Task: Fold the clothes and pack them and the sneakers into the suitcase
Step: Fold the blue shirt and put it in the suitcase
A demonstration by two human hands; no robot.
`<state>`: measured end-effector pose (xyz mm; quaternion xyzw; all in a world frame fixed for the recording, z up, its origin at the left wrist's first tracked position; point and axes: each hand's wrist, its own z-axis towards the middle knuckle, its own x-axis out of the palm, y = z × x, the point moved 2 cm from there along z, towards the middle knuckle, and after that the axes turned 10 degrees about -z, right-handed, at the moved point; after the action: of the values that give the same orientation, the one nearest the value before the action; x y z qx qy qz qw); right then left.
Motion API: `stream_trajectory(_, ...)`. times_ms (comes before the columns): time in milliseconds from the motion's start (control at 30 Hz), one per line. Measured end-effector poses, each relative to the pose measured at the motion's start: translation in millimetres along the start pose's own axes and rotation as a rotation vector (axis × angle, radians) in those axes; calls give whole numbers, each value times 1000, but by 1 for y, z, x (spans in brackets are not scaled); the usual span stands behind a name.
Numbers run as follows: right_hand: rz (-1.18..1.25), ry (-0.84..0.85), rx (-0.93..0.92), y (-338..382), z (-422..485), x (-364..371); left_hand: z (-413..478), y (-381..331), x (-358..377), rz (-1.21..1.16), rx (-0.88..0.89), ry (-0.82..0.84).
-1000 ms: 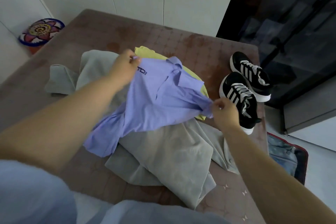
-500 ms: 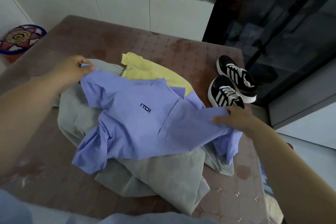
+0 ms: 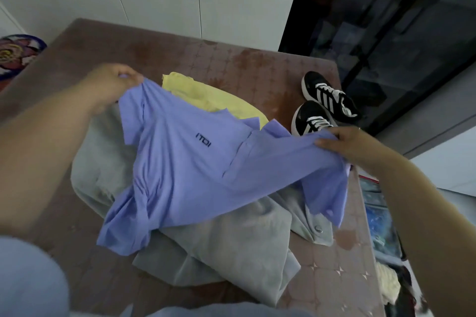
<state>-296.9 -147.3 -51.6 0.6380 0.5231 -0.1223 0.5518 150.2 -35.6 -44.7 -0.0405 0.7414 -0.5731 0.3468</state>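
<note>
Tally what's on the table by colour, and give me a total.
Lavender shirt: 1
Yellow garment: 1
Grey garment: 1, as far as the heap shows
Black sneakers: 2
Total: 5

The purple shirt (image 3: 185, 162) hides much of the gray garment (image 3: 231, 252); the suitcase (image 3: 368, 178) is blurred and cropped.

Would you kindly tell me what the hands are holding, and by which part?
Both hold the purple polo shirt, stretched between them: the left hand grips its far-left top corner, the right hand its right shoulder edge.
</note>
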Motion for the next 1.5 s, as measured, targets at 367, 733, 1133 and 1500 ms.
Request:
stream_trajectory(367, -145, -244, -183, 61, 29, 32, 1, 9, -4, 239, 35, -175)
stream_trajectory(733, 521, -47, 331, 20, 1, 159, -168, 82, 26, 794, 91, 125)
stream_trajectory(1133, -112, -116, -133, 42, 2, 131, -152, 54, 19, 286, 139, 41)
stream_trajectory(1500, 18, 93, -377, 77, 14, 74, -135, 3, -18, 52, 198, 339)
